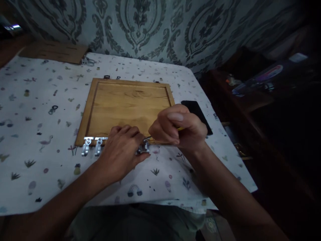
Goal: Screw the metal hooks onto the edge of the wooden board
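A framed wooden panel [125, 107] lies flat on the patterned tablecloth. Along its near edge sit metal hinges, two of them [86, 147] at the left end. My left hand [122, 147] rests over the near edge, its fingers and thumb closed on another metal hinge [145, 146] near the middle. My right hand [179, 127] is closed in a fist around a screwdriver with a yellow handle [180, 128]; its thin metal shaft points left and its tip is at the hinge by my left fingers.
A black phone-like slab [197, 115] lies right of the panel. At the far left are a brown board [54, 52] and metal pieces [88, 61]. A patterned curtain [140, 26] hangs behind the table [37, 134]. Dark furniture [240, 107] stands at the right, bearing a clear plastic item.
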`<state>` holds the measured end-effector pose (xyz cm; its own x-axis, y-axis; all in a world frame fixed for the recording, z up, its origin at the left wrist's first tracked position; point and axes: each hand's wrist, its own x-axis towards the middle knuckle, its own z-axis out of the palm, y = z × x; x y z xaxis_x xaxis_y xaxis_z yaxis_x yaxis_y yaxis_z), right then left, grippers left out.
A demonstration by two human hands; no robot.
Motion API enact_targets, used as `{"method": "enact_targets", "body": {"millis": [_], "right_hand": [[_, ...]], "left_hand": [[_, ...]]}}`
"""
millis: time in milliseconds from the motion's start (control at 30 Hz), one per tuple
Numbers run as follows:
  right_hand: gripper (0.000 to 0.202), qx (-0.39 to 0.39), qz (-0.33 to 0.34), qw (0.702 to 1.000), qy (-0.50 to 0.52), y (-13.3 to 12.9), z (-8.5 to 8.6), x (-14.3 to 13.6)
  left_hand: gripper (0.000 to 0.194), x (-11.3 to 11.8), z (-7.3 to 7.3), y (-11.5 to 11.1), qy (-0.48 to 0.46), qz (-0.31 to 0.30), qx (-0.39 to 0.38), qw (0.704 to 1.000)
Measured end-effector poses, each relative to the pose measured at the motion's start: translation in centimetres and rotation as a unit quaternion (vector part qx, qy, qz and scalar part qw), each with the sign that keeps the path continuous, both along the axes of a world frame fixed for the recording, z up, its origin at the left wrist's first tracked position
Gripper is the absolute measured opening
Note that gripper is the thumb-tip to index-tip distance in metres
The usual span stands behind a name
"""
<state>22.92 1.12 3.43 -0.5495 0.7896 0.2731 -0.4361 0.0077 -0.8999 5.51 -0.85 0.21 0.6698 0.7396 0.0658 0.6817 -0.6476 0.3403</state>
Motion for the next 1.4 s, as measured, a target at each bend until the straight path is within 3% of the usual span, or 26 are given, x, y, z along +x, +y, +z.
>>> {"method": "enact_targets", "body": {"millis": [333, 567, 1133, 1400], "right_hand": [[0.062, -0.031, -0.182, 0.982, -0.041, -1.0, 0.7, -2.3], [0.069, 0.012, -0.278, 0.960, -0.012, -1.8, 0.5, -3.5], [0.069, -0.005, -0.395, 0.919, -0.010, -2.1, 0.6, -4.7], [0.067, 0.015, -0.336, 0.941, -0.023, -2.1, 0.6, -4.2]], "left_hand": [[0.033, 0.0, -0.3, -0.1, -0.002, -0.001, 0.016, 1.000], [0.027, 0.1, -0.4, -0.1, 0.002, -0.003, 0.018, 1.000], [0.028, 0.1, -0.5, -0.3, -0.004, 0.003, 0.041, 0.999], [0.027, 0.1, -0.3, -0.2, -0.004, 0.008, 0.026, 1.000]]}}
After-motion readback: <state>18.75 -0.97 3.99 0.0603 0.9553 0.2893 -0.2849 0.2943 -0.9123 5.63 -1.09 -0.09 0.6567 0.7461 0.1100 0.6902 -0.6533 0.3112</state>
